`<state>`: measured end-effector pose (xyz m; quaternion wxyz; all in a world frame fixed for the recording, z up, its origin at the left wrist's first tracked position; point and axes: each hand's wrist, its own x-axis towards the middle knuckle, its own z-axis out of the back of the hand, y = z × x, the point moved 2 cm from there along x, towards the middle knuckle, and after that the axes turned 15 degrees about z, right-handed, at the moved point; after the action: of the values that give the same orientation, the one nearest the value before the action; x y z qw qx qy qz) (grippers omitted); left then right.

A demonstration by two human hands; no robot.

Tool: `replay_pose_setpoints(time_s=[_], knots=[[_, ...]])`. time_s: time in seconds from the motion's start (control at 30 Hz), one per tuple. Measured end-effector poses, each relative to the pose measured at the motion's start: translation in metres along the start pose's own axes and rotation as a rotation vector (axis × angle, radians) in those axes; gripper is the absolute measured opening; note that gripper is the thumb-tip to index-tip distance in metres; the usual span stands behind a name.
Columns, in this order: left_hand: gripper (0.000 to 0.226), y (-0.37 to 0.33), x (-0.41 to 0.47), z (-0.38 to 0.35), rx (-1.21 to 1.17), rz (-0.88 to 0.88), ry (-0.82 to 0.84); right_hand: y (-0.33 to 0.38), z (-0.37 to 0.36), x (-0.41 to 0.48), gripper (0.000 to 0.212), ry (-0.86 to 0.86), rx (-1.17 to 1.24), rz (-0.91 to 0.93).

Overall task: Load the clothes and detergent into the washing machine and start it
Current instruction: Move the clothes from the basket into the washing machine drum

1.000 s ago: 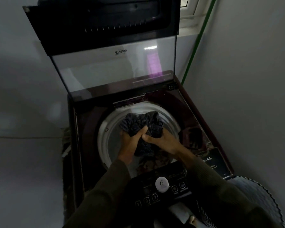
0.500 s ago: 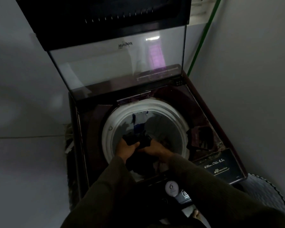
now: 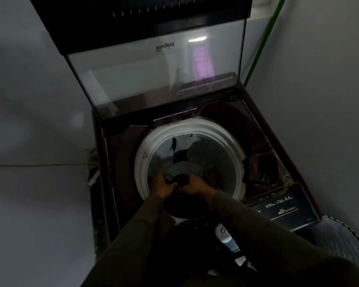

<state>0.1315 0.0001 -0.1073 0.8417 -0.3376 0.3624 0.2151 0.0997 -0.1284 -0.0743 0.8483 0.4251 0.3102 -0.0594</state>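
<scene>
Both hands, left hand (image 3: 162,187) and right hand (image 3: 195,186), clamp on a dark garment (image 3: 182,180) held low at the near side of the open washing machine drum (image 3: 140,169); loading step in hand, next move likely needs the grip released and hands drawn out.

Wears a long-sleeved knit top in dark olive-brown, dim in the low light. Shows fine ribbing running lengthwise down the right sleeve (image 3: 265,233), clearest near the cuff. Shows the same cloth on the left sleeve (image 3: 137,235), its ribbing fainter in shadow. Ends both sleeves at the wrists, leaving the left hand (image 3: 163,186) and the right hand (image 3: 195,186) bare
</scene>
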Motion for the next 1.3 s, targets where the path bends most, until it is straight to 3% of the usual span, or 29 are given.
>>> replay_pose_setpoints(time_s=[0.13,0.27,0.4,0.67,0.8,1.3], knots=[[0.048,-0.006,-0.008,-0.004,0.158,-0.137,-0.045,-0.001,0.006,-0.002,0.043,-0.049,-0.027,0.04],[0.055,-0.009,-0.014,-0.005,0.338,-0.313,-0.078,-0.004,0.015,-0.013,0.051,-0.069,-0.134,0.082],[0.059,-0.021,-0.019,-0.009,0.487,-0.473,-0.216,-0.008,0.027,-0.027,0.064,-0.155,-0.272,0.163],[0.062,-0.07,-0.071,-0.019,0.563,-0.718,-0.348,-0.023,0.073,-0.078,0.071,-0.377,-0.68,0.186],[0.076,-0.098,-0.097,-0.039,0.579,-0.811,-0.385,-0.033,0.095,-0.114,0.076,-0.473,-0.709,0.198],[0.069,-0.16,-0.201,-0.181,0.702,-1.125,-0.332,-0.154,0.145,-0.249,0.086,-0.751,-0.642,-0.059]])
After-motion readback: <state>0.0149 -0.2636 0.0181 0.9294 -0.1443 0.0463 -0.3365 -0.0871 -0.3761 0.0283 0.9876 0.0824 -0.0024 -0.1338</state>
